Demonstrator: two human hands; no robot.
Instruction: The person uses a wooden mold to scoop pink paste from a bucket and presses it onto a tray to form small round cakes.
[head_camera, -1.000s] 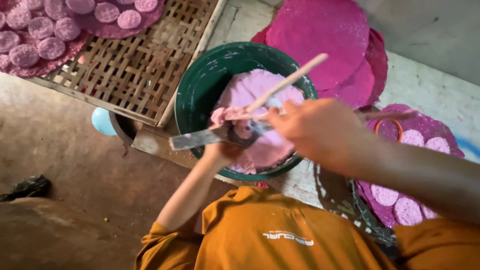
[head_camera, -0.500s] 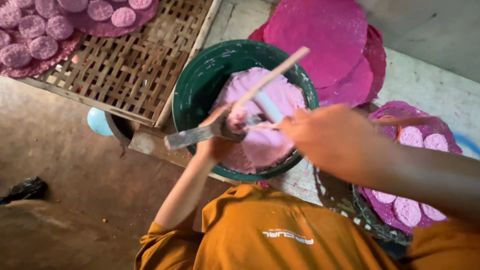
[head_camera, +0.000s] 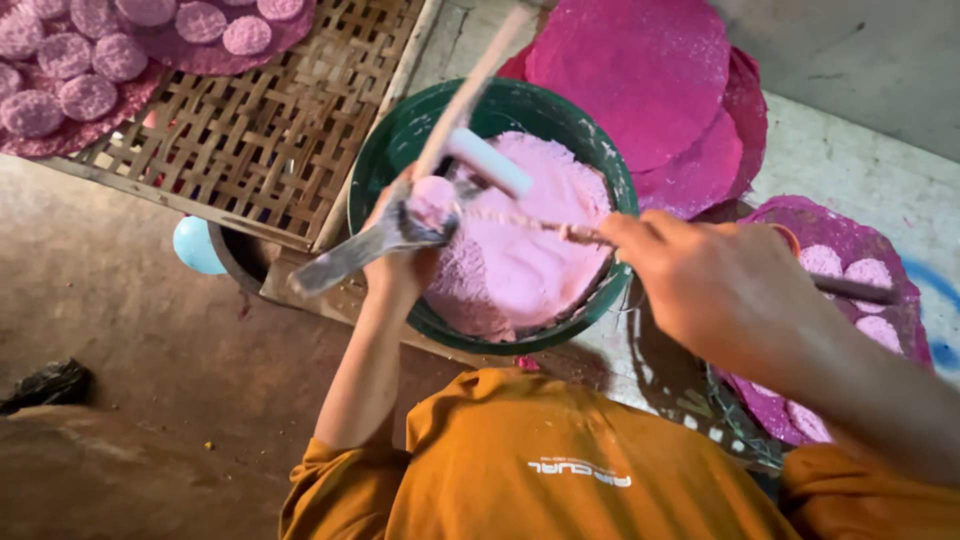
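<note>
A green bowl (head_camera: 372, 170) in front of me holds pale pink paste (head_camera: 540, 260). Over its left rim, my left hand (head_camera: 400, 262) grips a metal spoon (head_camera: 345, 258) carrying a lump of pink paste (head_camera: 433, 196). My right hand (head_camera: 700, 290) is closed on a thin paste-coated stick (head_camera: 520, 222) whose tip reaches the lump. A long wooden stick (head_camera: 470, 95) and a white cylinder-shaped handle (head_camera: 490, 162) slant up over the bowl; I cannot tell what holds them.
A woven bamboo tray (head_camera: 250, 150) lies at the upper left, with small pink discs (head_camera: 90, 60) on pink cloth. Large magenta round sheets (head_camera: 640, 80) are stacked behind the bowl. More pink discs (head_camera: 860, 275) sit at the right. A light-blue round object (head_camera: 195, 245) lies by the tray.
My left hand and the spoon have shifted left and up over the bowl. My right hand has drawn back to the right, and the long wooden stick now stands steeper.
</note>
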